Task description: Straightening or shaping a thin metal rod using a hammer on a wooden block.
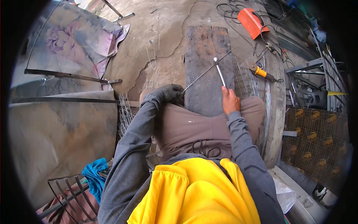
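My left hand [170, 93], in a dark grey glove, is closed round the near end of a thin metal rod [199, 77]. The rod lies slantwise across a thick, worn wooden plank [207, 41] between my knees, its far end reaching past the right edge. My bare right hand [231, 102] grips the handle of a hammer [221, 75]. The hammer's shiny head is over the rod, near the middle of the plank; whether they touch I cannot tell.
Right of the plank lie wire mesh [244, 76] and a yellow-and-black angle grinder [264, 72]. An orange metal box [250, 23] with cables stands at the far right. A bent wire [151, 59] is on the cracked floor. Floral sheeting [71, 41] hangs over metal bars at left.
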Available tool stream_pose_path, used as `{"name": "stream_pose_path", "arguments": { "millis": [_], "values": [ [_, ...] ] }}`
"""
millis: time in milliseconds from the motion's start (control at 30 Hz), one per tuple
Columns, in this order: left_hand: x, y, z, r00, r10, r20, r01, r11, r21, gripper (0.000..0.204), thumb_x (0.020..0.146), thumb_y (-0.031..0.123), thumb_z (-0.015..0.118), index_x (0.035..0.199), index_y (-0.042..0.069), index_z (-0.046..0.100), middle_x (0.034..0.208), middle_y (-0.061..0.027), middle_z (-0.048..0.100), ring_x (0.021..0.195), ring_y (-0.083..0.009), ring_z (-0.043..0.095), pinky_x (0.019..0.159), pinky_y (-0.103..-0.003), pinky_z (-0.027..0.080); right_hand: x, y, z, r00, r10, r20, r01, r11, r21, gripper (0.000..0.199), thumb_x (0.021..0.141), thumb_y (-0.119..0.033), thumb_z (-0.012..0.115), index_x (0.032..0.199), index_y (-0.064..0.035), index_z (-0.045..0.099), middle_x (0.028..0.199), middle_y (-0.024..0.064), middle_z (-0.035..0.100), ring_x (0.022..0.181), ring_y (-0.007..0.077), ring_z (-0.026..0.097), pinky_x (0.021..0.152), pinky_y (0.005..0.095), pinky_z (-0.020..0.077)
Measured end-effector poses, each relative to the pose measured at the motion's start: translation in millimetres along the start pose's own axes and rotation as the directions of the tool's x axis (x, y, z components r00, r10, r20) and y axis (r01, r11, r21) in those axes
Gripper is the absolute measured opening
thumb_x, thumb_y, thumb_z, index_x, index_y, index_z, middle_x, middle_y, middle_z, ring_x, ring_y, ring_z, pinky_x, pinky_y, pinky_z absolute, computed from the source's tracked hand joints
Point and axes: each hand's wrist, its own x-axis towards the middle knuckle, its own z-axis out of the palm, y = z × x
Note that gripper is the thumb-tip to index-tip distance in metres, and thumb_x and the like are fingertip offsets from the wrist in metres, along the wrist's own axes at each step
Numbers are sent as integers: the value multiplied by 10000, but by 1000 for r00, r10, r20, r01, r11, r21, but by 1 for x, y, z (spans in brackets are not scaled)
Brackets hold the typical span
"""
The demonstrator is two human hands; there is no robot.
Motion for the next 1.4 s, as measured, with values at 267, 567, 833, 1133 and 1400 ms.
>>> {"name": "stream_pose_path", "arguments": {
  "millis": [267, 567, 833, 1133, 1400],
  "values": [
    [-21, 34, 6, 967, 115, -228, -216, 845, -490, 197, 943, 201, 523, 1098, 84, 552, 793, -33, 623, 653, -117, 599, 559, -245, 486, -9, 10, 18, 956, -233, -180, 225, 972, -61, 282, 895, -248, 581, 1093, -60, 509, 1050, 150, 523, 953, 333, 491, 861, 427, 403],
    [-5, 119, 114, 908, 236, -347, -396, 757, -520, 226, 941, 198, 549, 1087, 26, 559, 807, -50, 629, 618, -107, 574, 515, -231, 461, -22, -31, -12, 988, -154, 11, 100, 690, 717, 293, 934, -303, 534, 1016, -28, 594, 875, 126, 634, 810, 256, 617, 740, 360, 475],
    [8, 181, 158, 951, 307, 28, -284, 909, -305, 245, 955, 253, 544, 1026, 28, 607, 815, -22, 607, 714, -89, 550, 645, -244, 465, -33, 56, -115, 956, 45, 289, -282, 395, 874, 294, 994, -258, 454, 1170, -52, 567, 897, 19, 620, 748, 49, 566, 632, 209, 494],
    [50, 118, 194, 941, 293, -170, -317, 938, -141, 197, 907, 228, 622, 950, 38, 651, 849, -5, 626, 730, -81, 517, 682, -244, 451, -81, 278, -70, 760, 611, -223, -574, 791, 211, 316, 906, -357, 504, 1026, -89, 621, 997, 162, 648, 936, 387, 593, 781, 436, 476],
    [53, 132, 184, 989, 105, -103, -133, 935, -328, 182, 920, 208, 604, 902, 35, 657, 739, 41, 590, 653, -51, 486, 615, -207, 416, -148, 308, 54, 736, 676, -8, -662, 723, 196, 420, 898, -408, 528, 1153, -87, 621, 1097, 177, 636, 1016, 352, 603, 883, 435, 462]
  ]
}}
